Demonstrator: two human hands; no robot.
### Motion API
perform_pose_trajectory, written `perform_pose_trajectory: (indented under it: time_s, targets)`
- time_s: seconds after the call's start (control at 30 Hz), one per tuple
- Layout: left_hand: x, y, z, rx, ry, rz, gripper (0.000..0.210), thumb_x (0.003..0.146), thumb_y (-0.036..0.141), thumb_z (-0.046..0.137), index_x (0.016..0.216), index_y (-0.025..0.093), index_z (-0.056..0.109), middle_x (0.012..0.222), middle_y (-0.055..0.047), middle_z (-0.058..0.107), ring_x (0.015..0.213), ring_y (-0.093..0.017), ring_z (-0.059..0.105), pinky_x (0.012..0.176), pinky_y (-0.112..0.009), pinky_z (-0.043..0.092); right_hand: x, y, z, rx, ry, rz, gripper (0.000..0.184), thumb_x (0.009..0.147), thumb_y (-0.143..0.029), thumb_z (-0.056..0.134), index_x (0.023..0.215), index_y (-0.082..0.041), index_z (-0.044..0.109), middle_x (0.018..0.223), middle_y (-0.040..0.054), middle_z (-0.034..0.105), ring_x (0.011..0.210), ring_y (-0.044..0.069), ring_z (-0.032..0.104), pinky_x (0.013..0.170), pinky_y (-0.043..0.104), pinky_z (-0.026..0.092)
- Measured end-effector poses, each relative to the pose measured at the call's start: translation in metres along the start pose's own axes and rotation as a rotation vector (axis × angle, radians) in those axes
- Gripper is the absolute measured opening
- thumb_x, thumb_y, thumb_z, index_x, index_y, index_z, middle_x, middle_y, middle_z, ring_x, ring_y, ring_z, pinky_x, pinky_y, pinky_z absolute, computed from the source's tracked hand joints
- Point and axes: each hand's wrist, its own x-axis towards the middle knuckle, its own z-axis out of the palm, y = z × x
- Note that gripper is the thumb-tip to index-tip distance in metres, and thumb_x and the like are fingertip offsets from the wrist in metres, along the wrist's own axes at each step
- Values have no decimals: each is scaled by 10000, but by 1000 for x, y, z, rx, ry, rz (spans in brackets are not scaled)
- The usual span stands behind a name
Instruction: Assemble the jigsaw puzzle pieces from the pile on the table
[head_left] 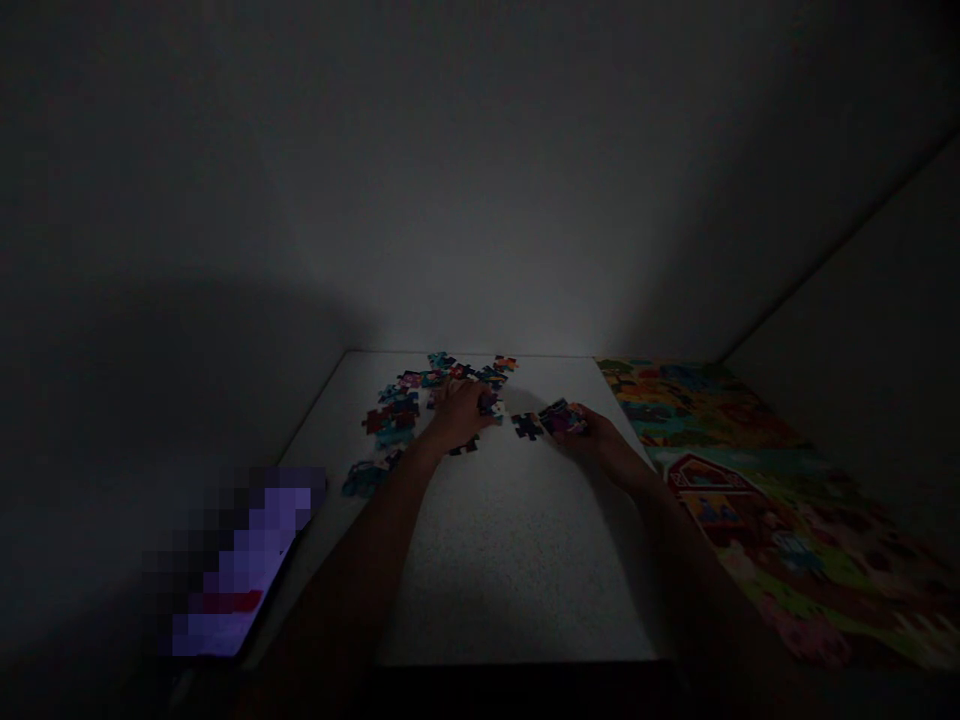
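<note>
My left hand [456, 415] is among the jigsaw pieces, its fingers closed on a puzzle piece [492, 407] with a pale patch. My right hand [604, 445] grips some colourful puzzle pieces [562, 416] at its fingertips; whether they are joined or stacked I cannot tell. Between the two hands a dark puzzle piece [527, 426] lies on the white table [510, 560]. A loose spread of pieces [394, 420] lies left of and beyond my left hand, some overlapping. The light is dim, so the pictures on the pieces are hard to make out.
On the right lie two colourful picture sheets, one with a red barn [712, 500] and one farther back [675, 400]. A lit screen [247, 570], partly blurred out, is at the table's left edge. A plain wall [480, 200] rises behind the table.
</note>
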Motion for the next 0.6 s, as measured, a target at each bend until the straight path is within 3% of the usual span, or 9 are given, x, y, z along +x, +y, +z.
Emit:
perform_pose_trajectory:
  time_s: [0.1, 0.2, 0.37, 0.6]
  targets:
    - [-1, 12, 6, -297, -15, 43, 187, 856, 170, 590, 1038, 205, 614, 974, -33, 691, 976, -201, 642, 956, -363, 466, -1, -2, 2, 5, -28, -29, 407, 681, -445, 774, 948, -185, 610, 893, 25, 655, 824, 185, 577, 776, 309, 458]
    - [-8, 28, 17, -521, -91, 83, 194, 860, 139, 551, 1031, 189, 627, 953, -27, 704, 907, -174, 661, 841, -296, 506, -2, -2, 5, -34, -61, -54, 400, 708, -443, 763, 971, -192, 597, 902, 20, 653, 828, 185, 581, 778, 310, 464]
    - [-23, 43, 32, -658, -180, 105, 293, 816, 94, 573, 1088, 170, 653, 1086, -66, 714, 998, -187, 661, 922, -324, 507, -2, 1, 4, -110, -86, -46, 495, 708, -453, 755, 1096, -205, 571, 991, 51, 677, 895, 226, 615, 818, 357, 501]
    - [-29, 40, 26, -825, -299, 223, 487, 775, 5, 510, 1214, 173, 641, 1232, -80, 684, 1134, -197, 637, 1028, -369, 477, -5, 4, 5, -167, -307, 14, 493, 734, -411, 727, 1158, -194, 599, 1131, 93, 688, 1010, 261, 641, 915, 426, 514]
